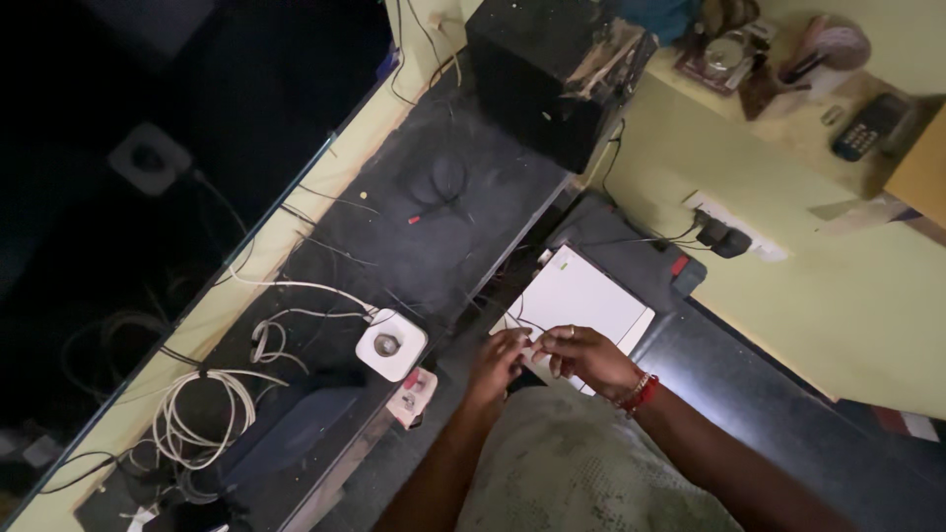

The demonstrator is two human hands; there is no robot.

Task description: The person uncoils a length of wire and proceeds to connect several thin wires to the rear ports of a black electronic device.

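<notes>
1. A thin white wire (537,342) is held between the two hands, at the meeting point of the fingertips. It is small and partly hidden; its ends cannot be made out clearly.
2. The left hand (498,363) has its fingers curled together, tips pinching the wire from the left side.
3. The right hand (583,355) has thumb and forefinger closed on the same wire from the right. The two hands touch or nearly touch at the fingertips. A ring sits on one finger, and red and pale bangles (639,391) circle the wrist.
4. Directly beyond the hands, just beneath the fingertips, lies a flat white rectangular box (581,296). Thin dark leads cross its near corner towards the hands.
5. Beyond the box, further from the hands, a dark unit with a red tab (641,251) rests against the wall.
6. To the left of the left hand, near but apart, a white square socket block (391,343) sits on the dark shelf (463,217); a smaller pale fitting with a red part (414,392) lies just below it.
7. Further left, well apart from the hands, coiled white cables (202,414) lie on the same shelf.
8. Far beyond the hands, a black box-shaped speaker (547,74) stands at the shelf's far end.
9. To the right beyond the right hand, a black plug adaptor (724,238) is seated in a wall socket strip on the yellow-green wall (838,296).
10. Below the hands, a pale patterned garment (581,463) covers the person's lap.
</notes>
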